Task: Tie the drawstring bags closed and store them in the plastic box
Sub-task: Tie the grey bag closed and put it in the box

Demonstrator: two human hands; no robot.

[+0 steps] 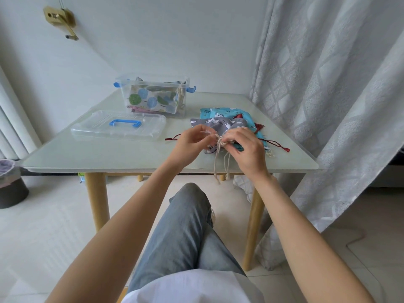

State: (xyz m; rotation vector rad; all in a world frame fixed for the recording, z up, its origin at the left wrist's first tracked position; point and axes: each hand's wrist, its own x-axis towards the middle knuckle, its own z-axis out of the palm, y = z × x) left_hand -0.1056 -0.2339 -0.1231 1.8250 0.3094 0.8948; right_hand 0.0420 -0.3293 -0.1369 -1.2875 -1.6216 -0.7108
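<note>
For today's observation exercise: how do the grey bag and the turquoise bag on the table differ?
The grey bag has pale cream cords; the turquoise bag has dark red ones. The grey bag lies on top, the turquoise bag partly covered beneath it. The left hand and right hand work the grey bag's cords at its gathered mouth; the turquoise bag is untouched. Both are printed drawstring bags outside the plastic box.

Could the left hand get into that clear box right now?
Probably yes. The plastic box stands open on the table, its lid lying apart in front. But the left hand is busy on the grey bag's drawstring.
</note>
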